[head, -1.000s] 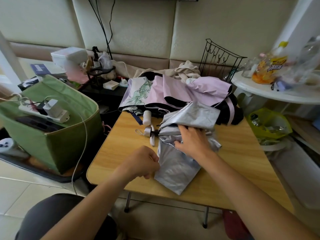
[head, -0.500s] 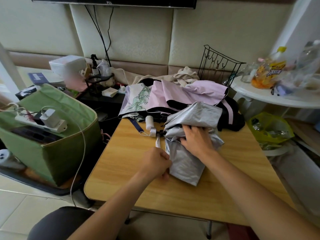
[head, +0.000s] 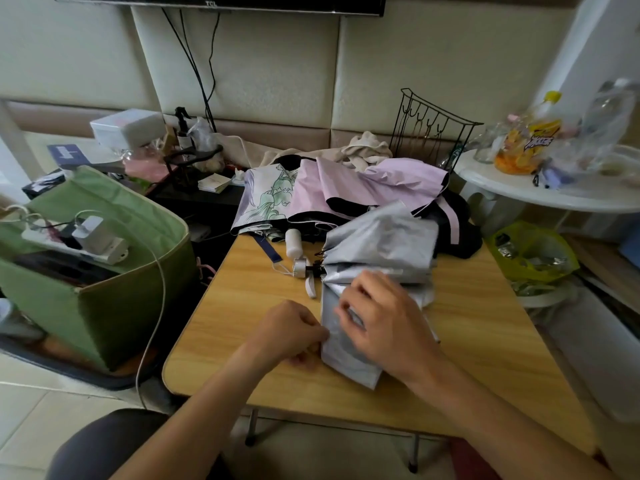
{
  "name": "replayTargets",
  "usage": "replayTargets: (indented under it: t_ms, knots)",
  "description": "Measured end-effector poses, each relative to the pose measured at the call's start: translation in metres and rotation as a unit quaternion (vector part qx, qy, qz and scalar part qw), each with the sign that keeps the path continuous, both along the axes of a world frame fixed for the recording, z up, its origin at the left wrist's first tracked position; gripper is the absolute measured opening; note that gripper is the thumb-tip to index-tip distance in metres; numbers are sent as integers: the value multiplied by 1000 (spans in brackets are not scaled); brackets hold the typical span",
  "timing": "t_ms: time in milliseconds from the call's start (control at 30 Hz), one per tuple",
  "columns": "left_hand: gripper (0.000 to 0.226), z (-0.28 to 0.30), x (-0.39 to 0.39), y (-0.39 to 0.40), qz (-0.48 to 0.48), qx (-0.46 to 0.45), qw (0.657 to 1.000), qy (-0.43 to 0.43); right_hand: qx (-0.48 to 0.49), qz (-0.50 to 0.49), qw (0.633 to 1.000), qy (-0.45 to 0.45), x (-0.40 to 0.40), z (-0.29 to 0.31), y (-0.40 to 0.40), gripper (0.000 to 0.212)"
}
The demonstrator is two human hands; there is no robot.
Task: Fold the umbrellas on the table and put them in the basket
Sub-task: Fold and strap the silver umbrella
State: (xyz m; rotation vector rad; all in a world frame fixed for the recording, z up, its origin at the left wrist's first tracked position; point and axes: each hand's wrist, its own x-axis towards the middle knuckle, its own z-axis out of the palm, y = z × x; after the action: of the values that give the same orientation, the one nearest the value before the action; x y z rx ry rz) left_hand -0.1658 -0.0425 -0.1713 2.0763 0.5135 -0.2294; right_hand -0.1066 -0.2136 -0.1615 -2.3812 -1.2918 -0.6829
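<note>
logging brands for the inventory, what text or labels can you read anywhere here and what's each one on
"TCL": on the lower edge of the television on the wall.
Snack bag on the white round table: bold lettering, too blurred to read.
Blue card at far left: white marks, too small to read.
Nothing else is legible.

The letters "TCL" stand on the lower edge of the television [head: 221,1] at twelve o'clock. At two o'clock, a yellow snack bag [head: 530,143] carries a purple printed logo, too blurred to read.
</note>
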Motion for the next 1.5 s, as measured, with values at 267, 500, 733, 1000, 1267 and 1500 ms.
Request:
replayTargets:
  t_ms: [267,500,733,1000,1267,1500]
  knots:
    - [32,4,2,-3,65,-77,995,2,-161,-29,961,223,-33,-15,-13,40]
    - [12,4,4,-1,72,-131,987,-57,-31,-64,978,198,-26,-14,-19,8]
    - [41,3,0,-6,54,-106,993,12,30,-47,979,198,-25,-11,-18,40]
    - [7,-7,-3,0,34,-7,999,-38,11,-45,981,191,-27,-11,-13,30]
    - [26,-12,0,-8,-15,-36,984,-172,-82,-78,969,220,-27,-14,-11,55]
    - [41,-16,3,-7,-14,32,981,-189,-46,-98,969,220,-19,-9,-15,38]
